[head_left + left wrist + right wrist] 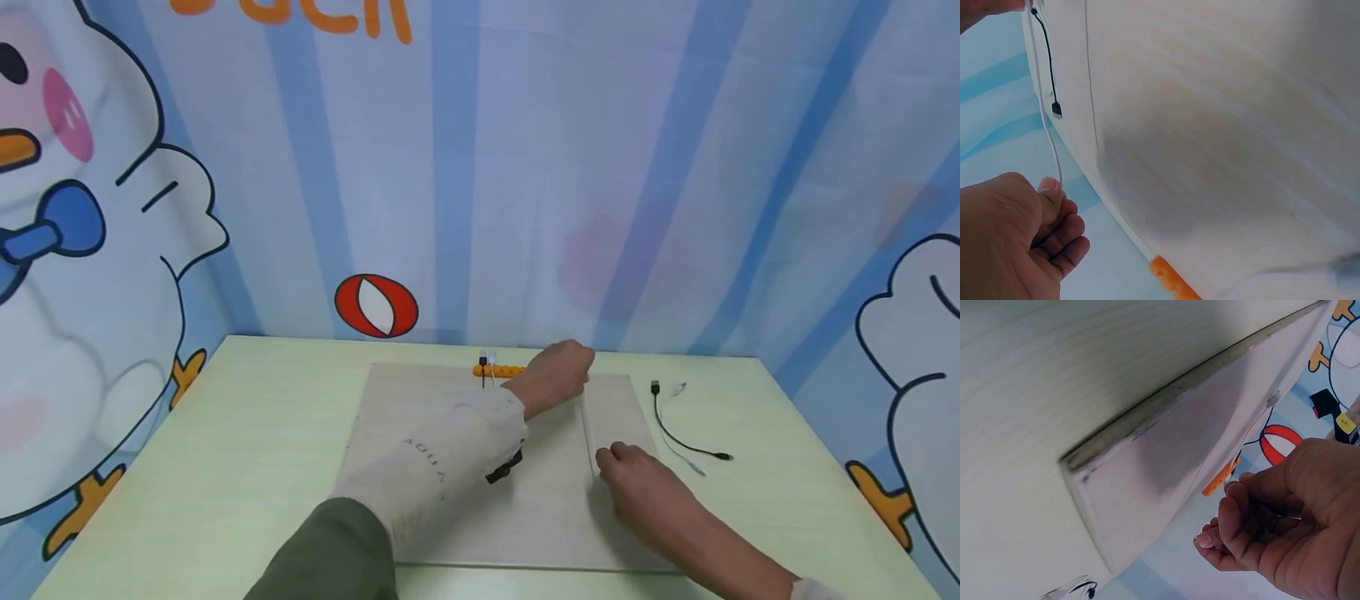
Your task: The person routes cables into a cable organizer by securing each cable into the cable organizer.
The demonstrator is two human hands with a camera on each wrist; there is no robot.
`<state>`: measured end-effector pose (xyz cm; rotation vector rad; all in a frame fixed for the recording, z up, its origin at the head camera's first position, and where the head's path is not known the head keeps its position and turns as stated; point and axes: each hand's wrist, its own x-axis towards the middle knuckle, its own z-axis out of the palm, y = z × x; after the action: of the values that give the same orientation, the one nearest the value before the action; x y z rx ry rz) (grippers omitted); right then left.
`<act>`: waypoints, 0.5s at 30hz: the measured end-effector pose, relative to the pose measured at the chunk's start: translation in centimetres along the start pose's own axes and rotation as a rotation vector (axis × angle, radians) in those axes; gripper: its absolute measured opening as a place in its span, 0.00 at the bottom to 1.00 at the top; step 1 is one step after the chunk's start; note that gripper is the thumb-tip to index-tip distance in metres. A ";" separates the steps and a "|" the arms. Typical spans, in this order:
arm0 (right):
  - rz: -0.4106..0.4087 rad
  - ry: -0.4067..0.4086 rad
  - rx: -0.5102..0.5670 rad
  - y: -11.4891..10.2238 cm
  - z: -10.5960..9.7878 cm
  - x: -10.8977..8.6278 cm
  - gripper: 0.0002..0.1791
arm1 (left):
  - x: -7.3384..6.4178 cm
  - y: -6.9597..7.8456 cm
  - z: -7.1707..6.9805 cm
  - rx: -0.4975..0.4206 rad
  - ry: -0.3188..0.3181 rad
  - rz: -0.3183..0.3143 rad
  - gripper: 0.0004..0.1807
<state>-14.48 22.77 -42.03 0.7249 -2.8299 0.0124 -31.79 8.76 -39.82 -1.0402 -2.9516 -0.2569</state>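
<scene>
A thin white cable stretches between my two hands above the right part of a pale board. At the far side my left hand pinches one end of it; the left wrist view shows thumb and forefinger on the cable. My right hand, nearer to me, pinches the other end with curled fingers, and those fingers hide the tip. Left of my left hand, an orange notched strip lies along the board's far edge. A black cable plug and a white cable plug sit at it.
Right of the board, a black USB cable and another white cable lie on the pale table. A blue striped backdrop with cartoon ducks stands close behind the table. My left forearm crosses over the board.
</scene>
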 end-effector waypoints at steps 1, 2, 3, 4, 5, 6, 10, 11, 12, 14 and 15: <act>-0.016 0.020 0.004 -0.2 0.2 0.1 0.15 | 1.1 -1.0 1.5 -0.005 0.011 -0.007 0.08; -0.031 0.037 0.009 -0.3 0.3 0.3 0.15 | 1.6 -1.6 2.0 -0.005 -0.002 -0.020 0.08; -0.050 0.056 0.010 -0.5 0.5 0.4 0.16 | 2.2 -2.3 2.7 -0.008 -0.013 -0.029 0.08; -0.081 0.099 0.010 -0.5 1.1 0.6 0.16 | 3.1 -3.2 3.8 -0.020 -0.016 -0.042 0.08; -0.097 0.120 0.016 -0.7 1.4 0.7 0.16 | 4.1 -4.2 5.1 -0.028 -0.008 -0.045 0.08; -0.107 0.136 0.020 -0.9 1.5 0.9 0.15 | 5.0 -5.2 6.2 -0.042 -0.006 -0.045 0.08; -0.123 0.163 0.020 -1.6 1.7 1.7 0.15 | 6.3 -8.1 7.8 -0.078 -0.007 -0.035 0.05; -0.113 0.143 0.030 -1.8 1.5 1.9 0.14 | 6.4 -8.6 7.8 -0.079 -0.012 -0.029 0.05; -0.118 0.143 0.025 -1.9 1.6 2.1 0.14 | 6.2 -9.0 7.6 -0.087 -0.030 -0.029 0.07; -0.152 0.177 0.023 -1.4 3.0 2.5 0.13 | 6.1 -9.9 7.3 -0.081 -0.041 -0.029 0.10; -0.163 0.191 0.030 -1.3 3.5 2.7 0.12 | 6.0 -10.3 7.2 -0.084 -0.051 -0.035 0.12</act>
<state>-16.95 20.12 -44.95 0.9082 -2.5883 0.0923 -42.53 5.75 -48.14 -1.0191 -3.0310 -0.3637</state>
